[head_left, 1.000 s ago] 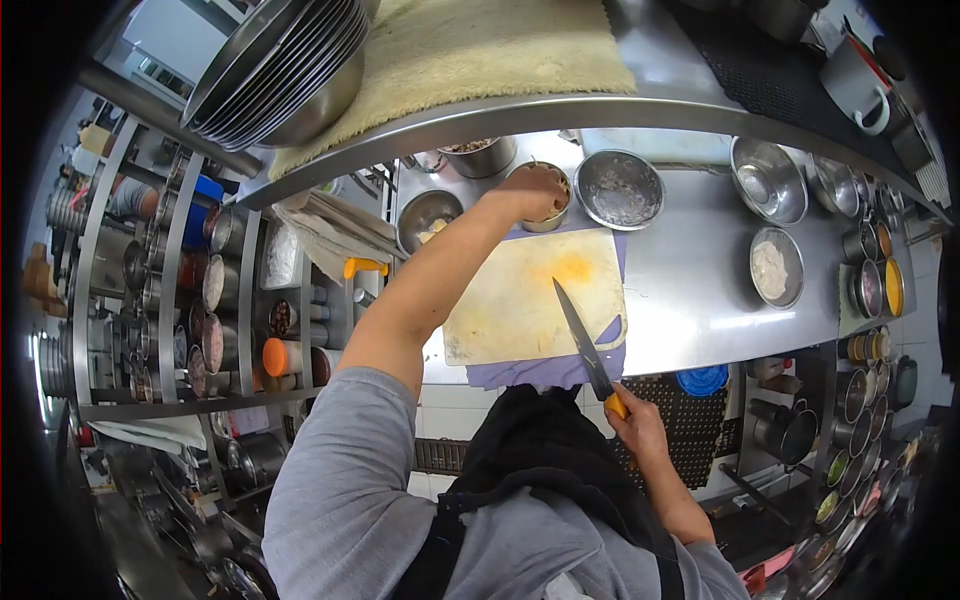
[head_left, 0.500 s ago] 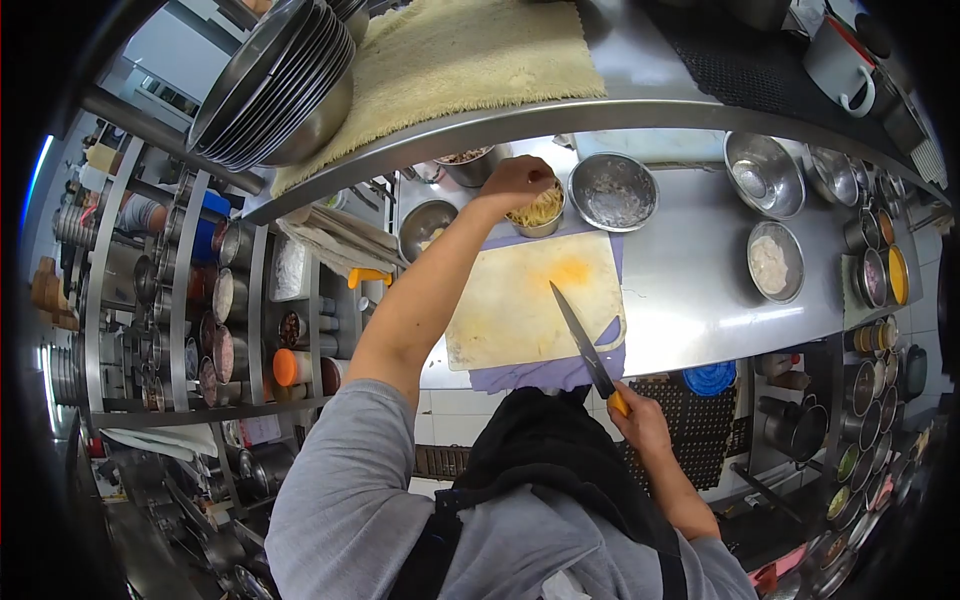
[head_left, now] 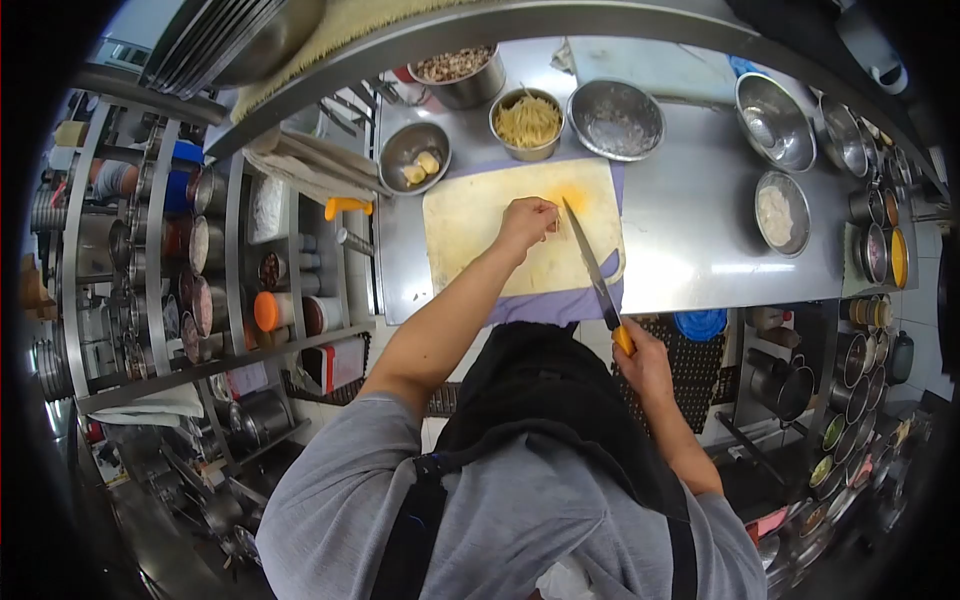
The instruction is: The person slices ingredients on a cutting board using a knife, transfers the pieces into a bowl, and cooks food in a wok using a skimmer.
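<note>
My right hand (head_left: 645,360) is wrapped round the yellow handle of a long knife (head_left: 592,262). Its blade points away from me, with the tip over the orange stain on a worn cream cutting board (head_left: 470,225). Above the middle of the board is my left hand (head_left: 530,222), fingers drawn together; what they pinch, if anything, is too small to make out. Under the board lies a purple cloth (head_left: 540,308). Just beyond it stands a metal pot of pale yellow strips (head_left: 527,125), with a bowl of peeled pale pieces (head_left: 420,167) to its left.
Behind, a pot of chopped brown food (head_left: 460,75) stands left of a floury steel bowl (head_left: 617,120). To the right are a steel bowl (head_left: 775,122) and a bowl of white paste (head_left: 780,215). An overhead shelf edge (head_left: 520,22) crosses above; racks (head_left: 160,250) flank the left.
My left hand has come back from the pot of yellow strips to above the board. The knife stays in my right hand. The camera view has tilted, shifting the counter upward.
</note>
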